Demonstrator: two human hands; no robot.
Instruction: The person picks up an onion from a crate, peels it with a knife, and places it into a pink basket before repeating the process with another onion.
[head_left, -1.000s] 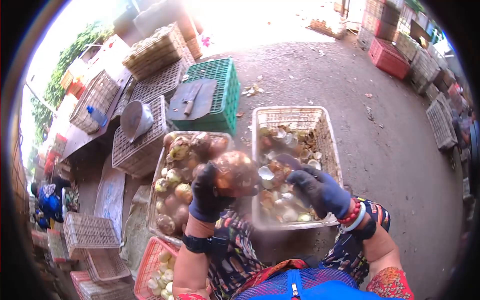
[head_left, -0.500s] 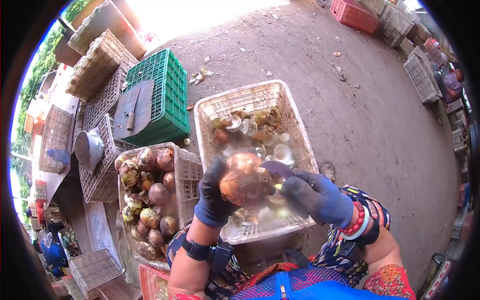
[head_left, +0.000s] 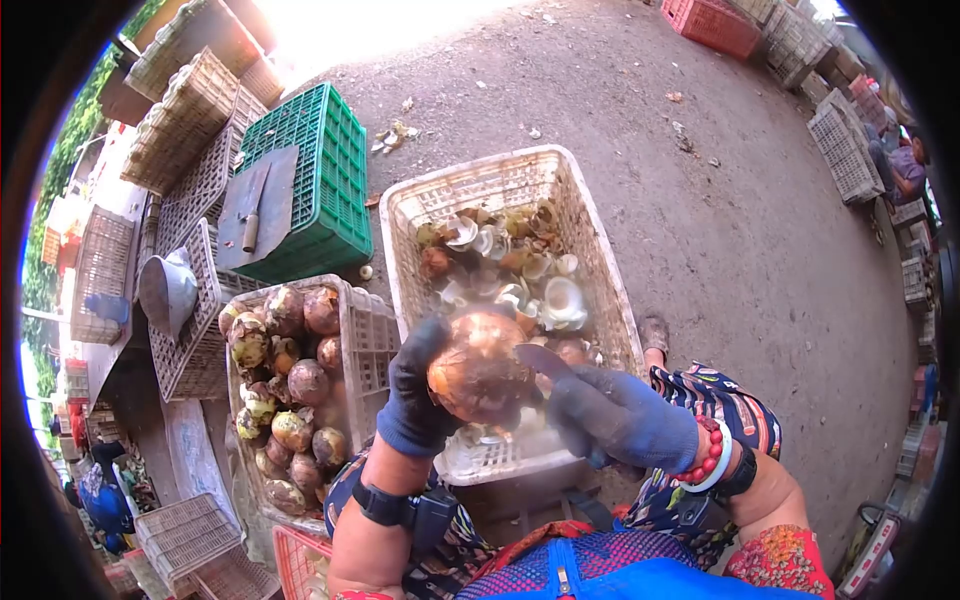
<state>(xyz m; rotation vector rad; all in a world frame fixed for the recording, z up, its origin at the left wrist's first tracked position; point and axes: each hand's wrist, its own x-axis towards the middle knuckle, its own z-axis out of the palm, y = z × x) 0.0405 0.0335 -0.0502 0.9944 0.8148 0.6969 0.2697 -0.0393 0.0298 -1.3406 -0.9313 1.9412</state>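
My left hand (head_left: 418,385), in a dark-palmed blue glove, is closed round the side of a large brown-skinned onion (head_left: 480,365) above the white crate (head_left: 615,290). My right hand (head_left: 625,415), gloved the same way, grips a small knife (head_left: 543,362) with a dark blade. The blade's tip meets the right side of the onion; the knife's handle is hidden in my fingers. Below lie pale, cup-shaped peels (head_left: 563,303) and brown skins inside the crate. Haze blurs the area just under my hands.
Left of the white crate stands a crate of several unpeeled onions (head_left: 308,382). Behind it, a green crate (head_left: 345,185) carries a dark board (head_left: 262,195) with another knife (head_left: 252,230). A metal bowl (head_left: 168,290) rests on stacked crates. A person (head_left: 905,170) sits far right.
The onion and left hand have shifted slightly left and down. The knife hand has turned, and the blade now lies lower against the onion's right side. The view has tilted a little.
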